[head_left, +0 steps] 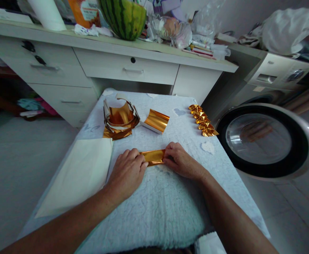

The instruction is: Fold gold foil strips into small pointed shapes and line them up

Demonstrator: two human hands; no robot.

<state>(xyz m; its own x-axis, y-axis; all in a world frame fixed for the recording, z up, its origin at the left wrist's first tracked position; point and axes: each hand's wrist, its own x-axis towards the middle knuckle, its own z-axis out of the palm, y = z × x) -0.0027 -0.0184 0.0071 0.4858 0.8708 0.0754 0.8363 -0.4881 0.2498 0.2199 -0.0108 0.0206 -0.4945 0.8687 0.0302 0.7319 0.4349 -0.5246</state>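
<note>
A strip of gold foil paper [153,157] lies stretched between my hands, low over the cloth-covered table. My left hand [129,169] grips its left end, fingers curled over the edge. At the right end, my right hand [179,159] pinches the foil between thumb and fingers. Beyond them rests a curled gold foil sheet [157,121] with a pale underside. Farther left sits a pile of curled gold foil sheets [120,118]. Several folded gold foil pieces [203,120] stand in a slanting row at the table's right edge.
A cream paper sheet [77,173] covers the table's left side. The patterned tablecloth [180,102] reaches toward a white drawer desk [128,68] holding a cut watermelon [125,19] and plastic bags. To the right, a washing machine's round door [266,141] hangs open beside the table.
</note>
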